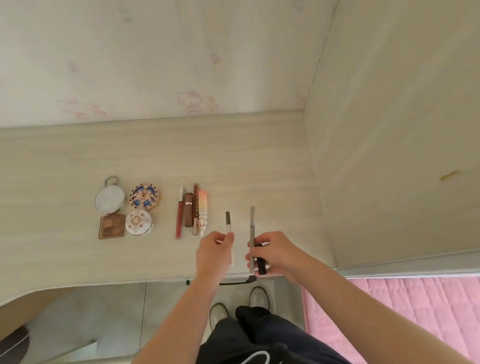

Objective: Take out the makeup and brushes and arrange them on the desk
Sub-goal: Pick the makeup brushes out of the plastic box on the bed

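**Head view, looking down.** The L hand (213, 255) and R hand (278, 252) are over the near edge of the desk (52, 173), close together but not touching.

- **L hand:** thumb and fingers pinch a white pen (229, 226) w/ a dark tip pointing away from the person. Its lower end is hidden behind the hand.
- **R hand:** fingers are curled round two items. A grey pencil (252, 225) sticks out well past the knuckles. A black stick (260, 261) is mostly covered by the fingers, so its type can't be told.
- **Ahead-left of L hand:** a row of four lies side by side, approx. touching: red lip pencil (180, 214), brown tube (188, 213), dark brown pencil (195, 202), peach tube (203, 205). Labels are too small to read.
- **Further left, well apart from the hands:** a 2×2 group of round mirror (109, 199) w/ ring, patterned compact (144, 197), square brown palette (111, 226) and white round compact (138, 222).
- **Below the hands:** a black handle (233, 282) under the desk edge, partly hidden by the wrists, and two pale shoes (218, 313).
- **Right of R arm:** a pink quilted cover (427, 310), cut off by the frame.
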### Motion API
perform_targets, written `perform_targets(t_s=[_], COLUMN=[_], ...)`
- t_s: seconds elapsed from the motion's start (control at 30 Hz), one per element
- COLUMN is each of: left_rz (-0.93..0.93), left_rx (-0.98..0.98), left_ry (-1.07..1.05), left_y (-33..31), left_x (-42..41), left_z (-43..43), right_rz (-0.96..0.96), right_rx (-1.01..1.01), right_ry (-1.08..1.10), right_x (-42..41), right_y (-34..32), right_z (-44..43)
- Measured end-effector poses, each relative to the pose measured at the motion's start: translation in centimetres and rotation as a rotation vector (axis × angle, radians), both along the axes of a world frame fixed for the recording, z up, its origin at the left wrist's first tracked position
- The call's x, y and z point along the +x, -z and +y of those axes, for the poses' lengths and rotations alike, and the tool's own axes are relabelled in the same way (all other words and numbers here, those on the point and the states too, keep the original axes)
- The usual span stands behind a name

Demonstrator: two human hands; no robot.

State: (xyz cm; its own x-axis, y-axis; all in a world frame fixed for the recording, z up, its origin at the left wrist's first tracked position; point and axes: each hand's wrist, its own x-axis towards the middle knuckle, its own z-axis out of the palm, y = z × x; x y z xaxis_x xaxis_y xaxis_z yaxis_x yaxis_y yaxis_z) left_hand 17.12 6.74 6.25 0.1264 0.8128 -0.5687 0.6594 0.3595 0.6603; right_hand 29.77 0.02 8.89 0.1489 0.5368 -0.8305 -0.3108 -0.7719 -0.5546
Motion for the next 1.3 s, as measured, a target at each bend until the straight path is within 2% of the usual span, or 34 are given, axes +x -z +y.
perform_targets(t_s=[0.23,0.4,0.63,0.97,1.2,1.3], left_rz=[0.251,0.397,0.443,0.511,0.488,0.427], left_rx=[0.114,0.167,0.263,0.310,0.306,0.301], left_ry=[0.196,0.251,0.290,0.411,0.455,0.400], left_y=[1.3,1.8,2.1,2.3,1.7,1.3], left_x=[1.7,2.3,2.8,2.4,1.8,1.6], left_z=[3.9,5.9,8.1,9.0,9.4,9.7], right_rz=[-0.137,-0.206,-0.241,-0.249,-0.209,-0.203], right_rx=[-0.005,-0.011,-0.026,-0.007,-0.001,-0.013], right_ry=[-0.104,-0.151,-0.240,-0.211,-0.157,-0.108], right_x=[1.0,0.9,0.6,0.1,0.3,0.8], right_y=[1.5,2.3,2.9,3.5,3.7,3.9], right_z=[4.8,7.2,9.3,10.6,10.3,9.9])
